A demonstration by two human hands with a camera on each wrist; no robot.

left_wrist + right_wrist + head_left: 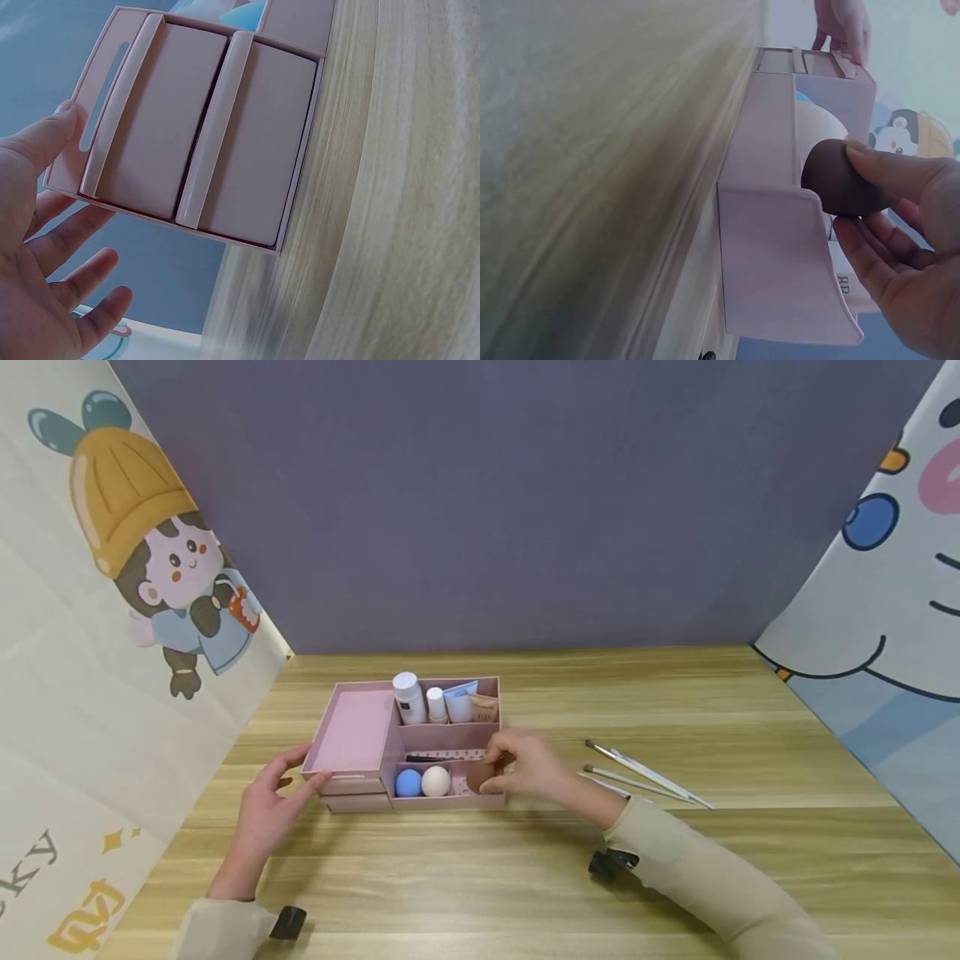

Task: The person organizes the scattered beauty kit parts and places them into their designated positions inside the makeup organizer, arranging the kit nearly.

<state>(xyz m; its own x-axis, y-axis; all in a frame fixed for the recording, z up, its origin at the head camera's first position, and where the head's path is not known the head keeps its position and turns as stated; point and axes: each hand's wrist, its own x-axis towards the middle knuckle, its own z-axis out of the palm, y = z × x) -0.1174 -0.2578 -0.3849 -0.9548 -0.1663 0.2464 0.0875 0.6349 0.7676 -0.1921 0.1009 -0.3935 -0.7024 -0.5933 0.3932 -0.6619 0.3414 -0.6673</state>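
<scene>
A pink makeup organizer (352, 727) stands on the table, with two drawers on its left side and open compartments on the right. My left hand (264, 814) holds its front left corner, thumb on the front and forefinger on the side; the other fingers spread loosely in the left wrist view. Between thumb and fingers, my right hand (536, 767) pinches a brown makeup sponge (840, 180) over the front compartment's right end. A blue sponge (408, 783) and a cream sponge (436, 782) sit in that compartment, to the left of the brown one.
A white bottle (408, 700), a smaller white-capped bottle (437, 705), a blue tube (460, 702) and a brown tube (484, 708) stand in the back compartment. Thin dark items (427, 759) lie in the middle one. Several makeup brushes (648, 772) lie right of the organizer.
</scene>
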